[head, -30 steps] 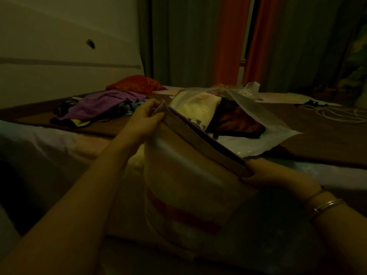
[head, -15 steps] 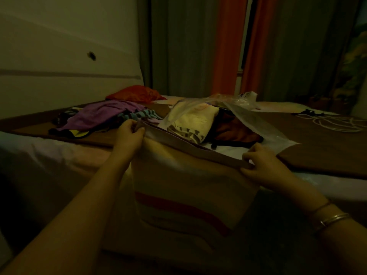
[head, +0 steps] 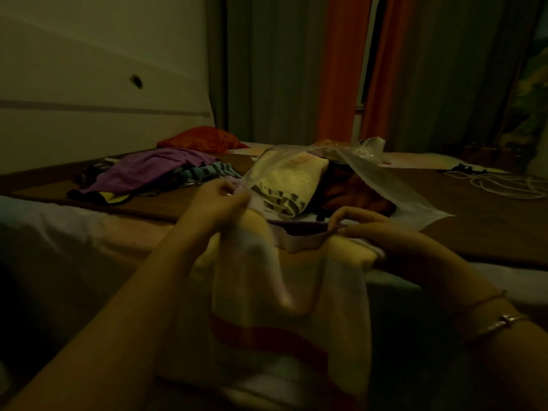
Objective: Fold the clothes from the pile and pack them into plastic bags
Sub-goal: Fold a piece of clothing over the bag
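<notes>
A cream garment with a red stripe (head: 284, 315) hangs in front of me over the bed's near edge. My left hand (head: 218, 203) pinches its upper left corner. My right hand (head: 373, 229) grips its top band at the right. The band sags between the two hands. Behind them a clear plastic bag (head: 385, 185) lies open on the bed with a folded cream printed garment (head: 284, 185) and a dark reddish one (head: 353, 194) inside. A pile of clothes (head: 154, 173), purple on top with striped pieces, lies at the back left.
A red cushion (head: 204, 140) lies against the pale headboard. A white cable (head: 504, 185) is coiled on the brown bedspread (head: 474, 221) at the right. Orange and grey curtains hang behind the bed. The room is dim.
My hands have come closer together, so the garment's top edge, held taut before, now sags and bunches. Both hands have lowered toward the bed's edge.
</notes>
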### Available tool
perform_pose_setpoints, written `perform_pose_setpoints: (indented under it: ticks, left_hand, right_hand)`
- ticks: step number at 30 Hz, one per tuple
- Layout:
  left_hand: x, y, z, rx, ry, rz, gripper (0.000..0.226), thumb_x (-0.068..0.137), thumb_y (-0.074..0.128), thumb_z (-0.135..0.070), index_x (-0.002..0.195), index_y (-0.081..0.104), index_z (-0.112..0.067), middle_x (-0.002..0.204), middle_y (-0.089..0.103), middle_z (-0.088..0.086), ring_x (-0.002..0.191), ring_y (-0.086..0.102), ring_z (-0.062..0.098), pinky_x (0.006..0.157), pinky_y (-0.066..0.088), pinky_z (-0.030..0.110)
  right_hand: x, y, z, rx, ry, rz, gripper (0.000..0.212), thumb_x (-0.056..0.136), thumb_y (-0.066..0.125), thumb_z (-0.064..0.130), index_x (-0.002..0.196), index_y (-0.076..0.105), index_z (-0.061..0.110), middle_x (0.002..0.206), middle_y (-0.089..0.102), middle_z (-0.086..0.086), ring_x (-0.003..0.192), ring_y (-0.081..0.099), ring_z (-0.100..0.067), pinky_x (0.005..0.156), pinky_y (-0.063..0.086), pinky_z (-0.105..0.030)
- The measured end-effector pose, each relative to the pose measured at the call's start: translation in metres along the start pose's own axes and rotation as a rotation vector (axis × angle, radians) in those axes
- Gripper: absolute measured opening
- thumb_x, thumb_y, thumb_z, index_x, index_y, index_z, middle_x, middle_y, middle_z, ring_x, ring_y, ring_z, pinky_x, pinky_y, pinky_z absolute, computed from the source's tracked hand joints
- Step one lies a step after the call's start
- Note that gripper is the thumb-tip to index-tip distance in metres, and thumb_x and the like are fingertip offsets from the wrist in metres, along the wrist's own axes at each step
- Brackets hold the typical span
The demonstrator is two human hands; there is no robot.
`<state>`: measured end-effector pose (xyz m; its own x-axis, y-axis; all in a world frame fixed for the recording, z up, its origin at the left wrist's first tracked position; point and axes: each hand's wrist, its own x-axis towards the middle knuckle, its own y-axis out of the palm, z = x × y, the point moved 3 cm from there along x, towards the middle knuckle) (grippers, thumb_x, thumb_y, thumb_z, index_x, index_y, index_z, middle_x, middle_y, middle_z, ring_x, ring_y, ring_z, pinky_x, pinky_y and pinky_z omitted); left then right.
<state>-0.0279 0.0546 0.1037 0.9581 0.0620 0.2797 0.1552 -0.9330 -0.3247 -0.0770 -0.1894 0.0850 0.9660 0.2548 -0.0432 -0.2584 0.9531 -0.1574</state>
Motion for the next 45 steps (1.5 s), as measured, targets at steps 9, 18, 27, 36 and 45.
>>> perform_pose_setpoints:
  ticks: [9, 18, 27, 36, 45]
  left_hand:
    - [-0.012, 0.009, -0.009, -0.060, 0.054, 0.033, 0.008, 0.091, 0.062, -0.018, 0.090, 0.057, -0.012, 0.089, 0.055, -0.004, 0.080, 0.054, 0.009, 0.071, 0.050, 0.028]
    - [-0.024, 0.012, -0.014, -0.181, 0.115, 0.093, 0.026, 0.083, 0.070, -0.011, 0.098, 0.049, -0.018, 0.090, 0.063, 0.000, 0.080, 0.062, 0.009, 0.062, 0.055, 0.023]
    - [-0.030, 0.015, -0.022, -0.077, 0.389, 0.156, 0.030, 0.089, 0.049, 0.008, 0.077, 0.067, -0.013, 0.080, 0.071, -0.006, 0.076, 0.067, 0.006, 0.065, 0.054, 0.024]
    - [-0.038, 0.035, -0.026, -0.021, 0.333, 0.384, 0.015, 0.082, 0.068, -0.034, 0.092, 0.070, -0.024, 0.096, 0.070, -0.008, 0.093, 0.064, 0.000, 0.082, 0.054, 0.022]
    - [-0.017, 0.004, -0.009, -0.162, 0.163, 0.127, 0.012, 0.092, 0.060, -0.027, 0.092, 0.071, -0.022, 0.098, 0.069, 0.004, 0.093, 0.064, 0.021, 0.079, 0.051, 0.042]
  right_hand:
    - [0.009, 0.031, 0.024, -0.072, -0.174, -0.224, 0.032, 0.095, 0.040, 0.004, 0.077, 0.065, 0.009, 0.096, 0.062, -0.014, 0.079, 0.059, -0.021, 0.049, 0.050, -0.022]
    - [0.010, 0.046, 0.015, -0.350, -0.240, -0.056, 0.026, 0.085, 0.064, -0.001, 0.108, 0.062, 0.011, 0.099, 0.069, -0.005, 0.083, 0.069, -0.008, 0.060, 0.052, -0.015]
    - [0.011, 0.036, 0.022, -0.615, -0.569, -0.364, 0.019, 0.082, 0.065, 0.039, 0.084, 0.069, 0.021, 0.077, 0.067, 0.003, 0.075, 0.065, -0.012, 0.069, 0.058, -0.042]
    - [0.014, 0.030, 0.023, -0.416, -0.628, -0.456, 0.016, 0.085, 0.064, 0.034, 0.081, 0.067, 0.020, 0.078, 0.060, 0.008, 0.073, 0.060, -0.002, 0.063, 0.049, -0.019]
    - [0.013, 0.003, 0.008, -1.109, -0.434, -0.335, 0.060, 0.083, 0.033, 0.076, 0.090, 0.071, 0.030, 0.110, 0.049, 0.011, 0.107, 0.030, -0.005, 0.098, 0.026, -0.035]
